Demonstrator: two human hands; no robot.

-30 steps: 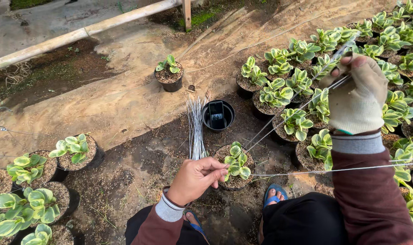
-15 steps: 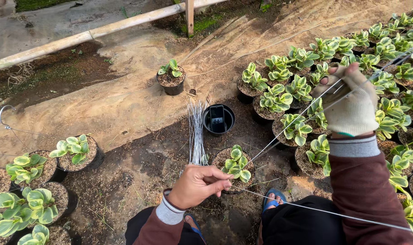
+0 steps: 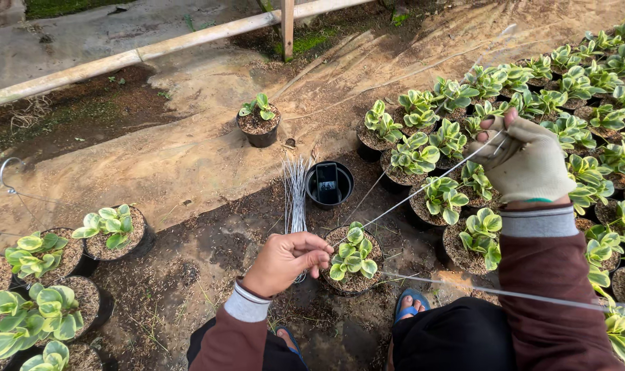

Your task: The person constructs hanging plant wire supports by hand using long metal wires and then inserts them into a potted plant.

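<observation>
A squatting person is seen from above on bare soil among small potted plants. The left hand [image 3: 285, 261], bare, is closed with thumb and fingers pinched together beside the rim of a potted plant [image 3: 353, 260], which stands on the ground just in front of the knees; a wire end is probably pinched there, though the pinch itself cannot be made out. The right hand [image 3: 525, 161], in a pale work glove, is raised over a crowd of pots toward the right edge of the ground and is curled around thin wires [image 3: 422, 189], which run slantwise down to the pot. A bundle of spare wires [image 3: 296, 196] lies on the soil beside an empty black pot [image 3: 329, 184].

Risks, as judged: the taut wires could slip from the glove and whip back toward the face or bare fingers; the leaves could be bruised or snapped if the wire is dragged across them; the light pot could be tipped by a sideways pull.

Another wire [image 3: 505, 293] crosses the lap and is cut off at the right edge. The wire tips above the glove fade into the background. A blue sandal [image 3: 410, 304] is half hidden by the knees.
</observation>
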